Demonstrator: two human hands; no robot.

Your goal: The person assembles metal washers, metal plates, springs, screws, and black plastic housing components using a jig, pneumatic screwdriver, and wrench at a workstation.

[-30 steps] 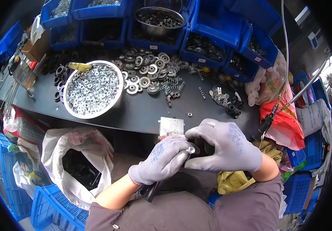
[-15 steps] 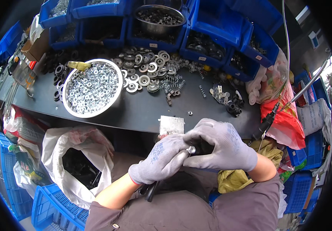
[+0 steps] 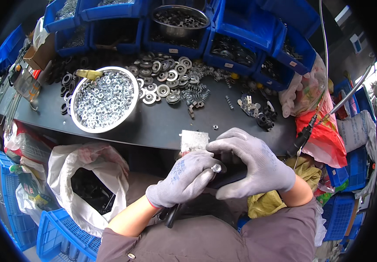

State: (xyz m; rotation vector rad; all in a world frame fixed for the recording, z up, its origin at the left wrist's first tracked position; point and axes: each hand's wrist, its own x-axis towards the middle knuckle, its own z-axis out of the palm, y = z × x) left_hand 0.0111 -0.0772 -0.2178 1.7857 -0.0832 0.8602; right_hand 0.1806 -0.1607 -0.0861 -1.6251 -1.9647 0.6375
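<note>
My left hand (image 3: 182, 181), in a grey-white glove, is closed. A shiny hex nut (image 3: 216, 168) shows at its thumb and fingertips. Below the same hand sticks out a black handle-like piece (image 3: 171, 216); whether it joins the nut inside the grip is hidden. My right hand (image 3: 256, 168), gloved alike, curves beside the nut with thumb and fingers spread, and nothing shows between them. Just beyond both hands, a pale metal block (image 3: 194, 140) sits at the bench edge. One loose nut (image 3: 215, 127) lies on the dark bench (image 3: 153, 126).
A white bowl (image 3: 75, 114) full of nuts stands at left. Round metal discs (image 3: 163, 90), springs (image 3: 192, 94) and small black parts (image 3: 265, 118) lie across the bench. Blue bins (image 3: 234, 65) line the back. A white sack (image 3: 61, 168) is at lower left; a cable-hung tool (image 3: 302, 139) hangs at right.
My right hand has opened wider and its fingers have drawn away from the nut, to the right. My left hand has stayed in nearly the same place, still gripping.
</note>
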